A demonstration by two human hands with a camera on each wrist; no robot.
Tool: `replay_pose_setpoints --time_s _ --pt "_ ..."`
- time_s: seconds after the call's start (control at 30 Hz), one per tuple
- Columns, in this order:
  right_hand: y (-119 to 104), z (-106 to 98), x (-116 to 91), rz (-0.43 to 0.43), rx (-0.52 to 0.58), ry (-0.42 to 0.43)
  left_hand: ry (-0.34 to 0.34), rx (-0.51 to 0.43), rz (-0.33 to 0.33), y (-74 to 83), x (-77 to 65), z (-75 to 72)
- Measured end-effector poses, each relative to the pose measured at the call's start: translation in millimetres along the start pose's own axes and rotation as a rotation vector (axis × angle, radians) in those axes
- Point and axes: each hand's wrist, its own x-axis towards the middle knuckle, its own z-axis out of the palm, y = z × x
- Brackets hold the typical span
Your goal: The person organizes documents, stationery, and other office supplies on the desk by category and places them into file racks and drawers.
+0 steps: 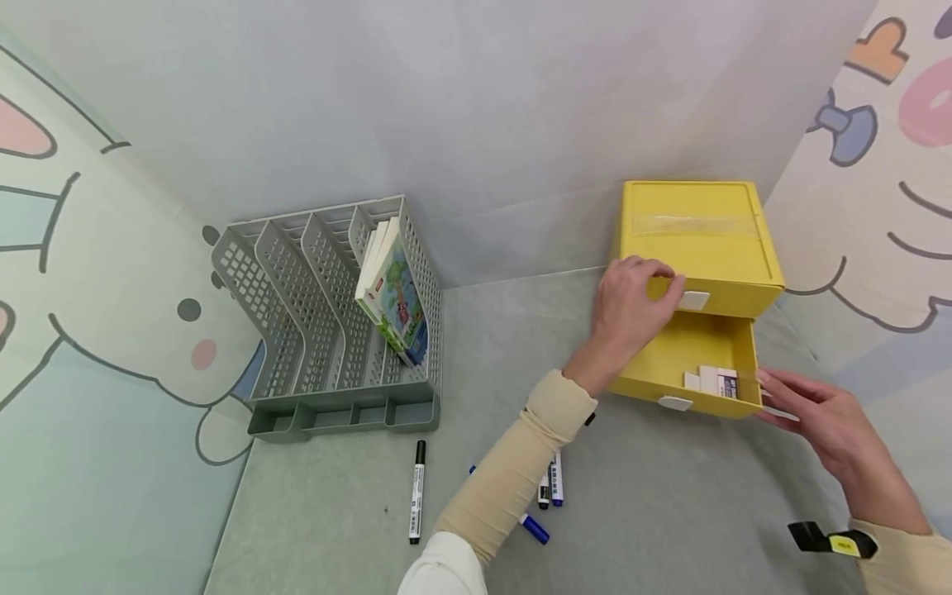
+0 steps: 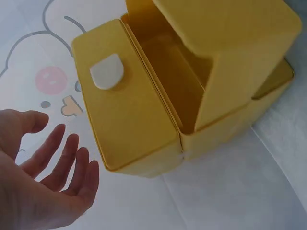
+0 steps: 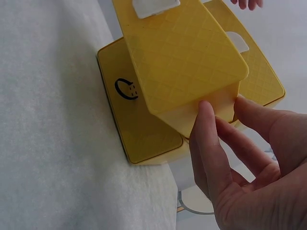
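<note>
A yellow drawer unit (image 1: 692, 227) stands at the right, its middle drawer (image 1: 654, 368) pulled out. Inside that drawer lies a small white block with a dark label (image 1: 718, 382). My right hand (image 1: 821, 417) is at the drawer's right side, fingertips touching the wall; the right wrist view shows thumb and fingers (image 3: 206, 139) extended along it. In front of the top drawer's white tab (image 1: 693, 301) hovers my left hand (image 1: 632, 302), fingers loosely bent and holding nothing. From the left wrist view, a gap separates that hand (image 2: 53, 167) from the top drawer (image 2: 127, 105).
A grey file rack (image 1: 338, 405) holds several books (image 1: 397, 289) in its right slot. On the grey tabletop lie a black-capped marker (image 1: 417, 496) and several others, including a blue-capped marker (image 1: 534, 529), partly under my left forearm. Walls stand behind and at both sides.
</note>
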Motion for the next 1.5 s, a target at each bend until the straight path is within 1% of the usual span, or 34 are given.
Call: replay_pose_setpoints --time_s 0.1,0.2,0.37,0.43,0.5,0.63,0.8,0.93,1.0,1.1,1.2,1.27,1.4,1.5 --pt "0 0 0 0.003 -0.004 0.002 0.018 0.092 0.028 -5.5 4.9 2.2" --pt "1 1 0 0.0 -0.024 0.012 -0.009 0.15 0.05 -11.5 9.4 5.6" --pt "2 3 -2 -0.013 -0.081 0.036 -0.137 0.197 0.076 -19.9 14.6 10.0" --pt "2 4 -3 -0.015 -0.117 0.046 -0.176 0.217 0.1 -22.0 15.7 10.9" --pt "1 4 -5 -0.015 -0.145 0.058 -0.201 0.235 0.132 -23.4 16.6 11.0" --pt "0 5 -12 -0.036 -0.169 0.1 -0.217 0.268 0.178 -25.5 18.2 9.8" --pt "-2 8 -23 -0.071 -0.19 0.194 -0.23 0.347 0.196 -27.8 19.9 8.9" --pt "-6 10 -34 -0.089 -0.162 0.238 -0.236 0.37 0.202 -29.2 20.7 8.6" --pt "-8 11 -40 -0.103 -0.133 0.245 -0.235 0.359 0.2 -29.7 21.0 8.5" --pt "-11 15 -49 -0.13 -0.114 0.237 -0.233 0.34 0.195 -29.8 20.8 8.2" --pt "-14 20 -58 -0.154 -0.12 0.194 -0.231 0.315 0.191 -30.1 20.5 7.7" --pt "-16 25 -61 -0.155 -0.128 0.157 -0.23 0.296 0.186 -30.7 20.2 7.6" --pt "-15 35 -64 -0.129 -0.131 0.071 -0.227 0.261 0.173 -31.7 20.2 7.6" --pt "-9 44 -61 -0.1 -0.112 -0.009 -0.222 0.258 0.174 -32.4 20.2 8.1"
